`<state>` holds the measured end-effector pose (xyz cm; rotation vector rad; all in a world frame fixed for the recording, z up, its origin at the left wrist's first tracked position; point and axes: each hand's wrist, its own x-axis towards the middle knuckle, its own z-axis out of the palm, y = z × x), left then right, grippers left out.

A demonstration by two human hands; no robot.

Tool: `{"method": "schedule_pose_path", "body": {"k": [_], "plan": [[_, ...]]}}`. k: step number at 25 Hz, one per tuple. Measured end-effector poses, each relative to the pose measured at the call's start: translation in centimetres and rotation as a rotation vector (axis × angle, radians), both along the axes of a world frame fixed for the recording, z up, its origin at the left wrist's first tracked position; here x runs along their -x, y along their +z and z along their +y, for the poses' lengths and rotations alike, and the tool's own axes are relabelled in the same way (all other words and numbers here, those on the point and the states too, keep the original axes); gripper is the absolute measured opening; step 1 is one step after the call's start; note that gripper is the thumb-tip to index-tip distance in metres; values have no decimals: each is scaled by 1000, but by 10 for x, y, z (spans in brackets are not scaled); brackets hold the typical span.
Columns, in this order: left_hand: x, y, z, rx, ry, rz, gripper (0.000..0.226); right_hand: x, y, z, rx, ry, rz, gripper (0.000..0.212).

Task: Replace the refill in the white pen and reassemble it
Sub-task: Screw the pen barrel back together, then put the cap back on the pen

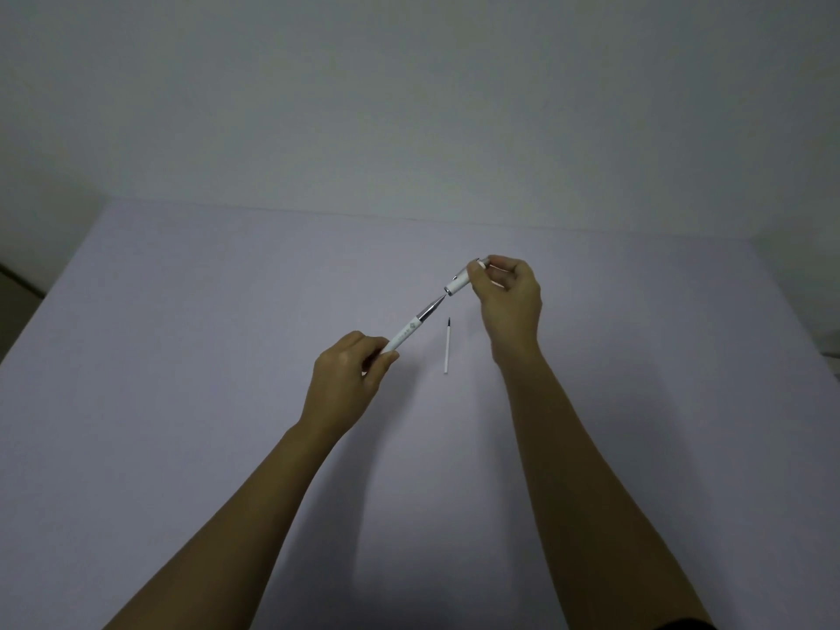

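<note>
My left hand (347, 384) grips the white pen body (406, 335) by its lower end; the body slants up to the right and ends in a silver tapered tip. My right hand (507, 293) holds the white pen cap (461, 280), whose silver-ringed mouth faces the tip. Tip and cap mouth almost touch, and I cannot tell if the tip is inside. A thin white refill (447, 345) with a dark point lies loose on the table, between my hands and below the pen.
The table (182, 356) is pale lilac and reaches a plain grey wall at the back. Its left edge runs diagonally at the far left, with a darker floor beyond. My forearms cross the lower half of the view.
</note>
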<state>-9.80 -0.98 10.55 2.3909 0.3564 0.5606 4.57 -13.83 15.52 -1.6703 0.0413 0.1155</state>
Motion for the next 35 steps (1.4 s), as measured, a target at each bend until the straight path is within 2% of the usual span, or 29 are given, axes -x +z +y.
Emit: {"method": "schedule_pose_path", "body": {"k": [5,19,21,23,25,29,32,35], "plan": [[-1,4,-1,-9,8,5,7,8,4,1,-7,34,-8,16],[2,5,-9,-60,2,-16,9,31,-10,-5,147,188,-42,17],[-2,3,-9,-81,31,2,10,30,-12,-5,147,205,-38,20],[-7,-2,-10,-80,84,49,14,28,-20,-5,172,248,-27,33],[-12,-13,-13,0,167,149,24,28,-40,-6,271,288,19,46],[-24,-48,-19,230,310,321,34,50,-112,-28,595,373,122,48],[-34,-75,-25,256,316,414,35,69,-158,-44,774,505,98,50],[-51,-95,-29,256,287,405,36,77,-188,-49,924,553,-5,54]]}}
